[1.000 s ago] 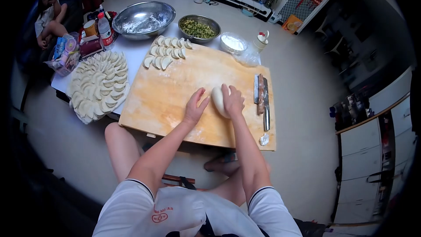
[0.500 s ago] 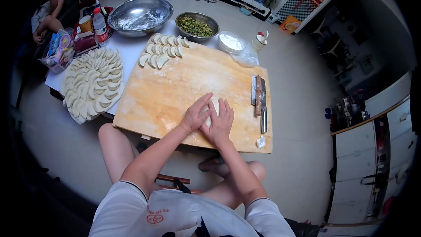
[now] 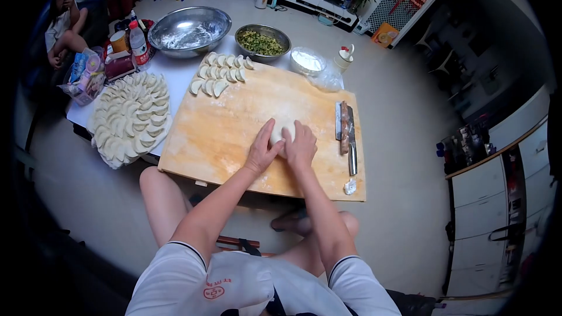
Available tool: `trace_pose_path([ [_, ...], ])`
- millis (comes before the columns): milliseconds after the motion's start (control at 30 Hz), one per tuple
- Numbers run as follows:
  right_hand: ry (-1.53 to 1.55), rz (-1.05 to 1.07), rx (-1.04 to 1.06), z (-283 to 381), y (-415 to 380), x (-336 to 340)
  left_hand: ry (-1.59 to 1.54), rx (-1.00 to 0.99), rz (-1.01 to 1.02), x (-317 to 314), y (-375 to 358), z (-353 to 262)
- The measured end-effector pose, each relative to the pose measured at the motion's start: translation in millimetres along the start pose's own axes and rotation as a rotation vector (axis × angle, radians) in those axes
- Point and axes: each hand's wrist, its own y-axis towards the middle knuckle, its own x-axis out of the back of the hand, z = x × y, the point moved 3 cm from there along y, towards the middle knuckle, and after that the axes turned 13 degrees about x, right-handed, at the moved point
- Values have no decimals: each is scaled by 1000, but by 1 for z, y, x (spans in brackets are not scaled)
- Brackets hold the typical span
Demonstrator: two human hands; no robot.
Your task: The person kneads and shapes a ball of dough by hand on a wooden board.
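Observation:
A pale lump of dough (image 3: 283, 131) rests on the floured wooden board (image 3: 234, 129), between my two hands. My left hand (image 3: 261, 147) is curved against the dough's left side. My right hand (image 3: 301, 145) wraps its right side, with the thumb toward the front. The dough's near side is partly hidden by the thumbs. Small crescent dumplings (image 3: 219, 74) stand in rows at the board's far left corner. At the right edge of the board lie a rolling pin (image 3: 344, 129), a knife (image 3: 352, 152) and a small white scrap (image 3: 350, 186).
Left of the board is a tray packed with dumplings (image 3: 132, 117). Behind are a large metal bowl (image 3: 190, 30), a bowl of green filling (image 3: 261, 41), a bowl of white flour (image 3: 307, 60) and a bottle (image 3: 138, 44). A person (image 3: 64, 29) sits at the far left.
My hands have moved apart from their overlapped pose to the two sides of the dough, and more of the dough shows. The whole view has shifted slightly.

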Motion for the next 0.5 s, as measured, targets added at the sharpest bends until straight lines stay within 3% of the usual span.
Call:
trace_pose_path([
  [67,-87,-96,97,16,-33,9,-95,22,5,3,3,2],
  [267,11,183,110,46,-80,79,-111,3,-44,7,4,4],
  [300,61,55,138,37,-77,79,-109,-3,-32,7,1,3],
  [400,-201,-115,605,28,-55,50,-131,21,48,9,0,-6],
  [500,-160,-116,550,7,-20,2,-111,-9,118,3,1,-4],
])
